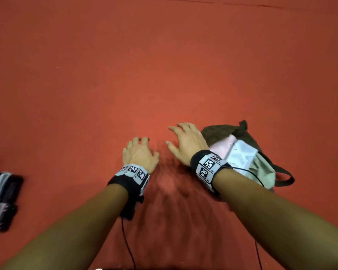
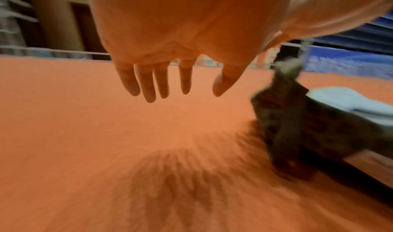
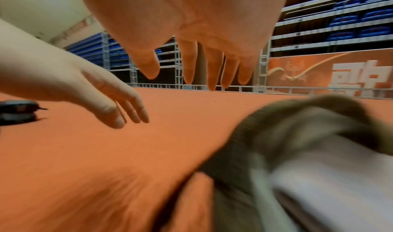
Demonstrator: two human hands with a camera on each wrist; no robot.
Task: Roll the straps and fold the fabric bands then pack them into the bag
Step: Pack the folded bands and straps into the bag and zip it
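Over the orange-red cloth-covered table, both hands, left hand and right hand, hover spread and empty beside the olive bag holding folded pale fabric bands, with blue-stocked shelving lining the room.

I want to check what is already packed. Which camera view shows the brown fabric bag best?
The head view: the whole brown fabric bag shows, with pale folded fabric in its mouth. The left wrist view shows a blurred side; the right wrist view only a blurred close edge.
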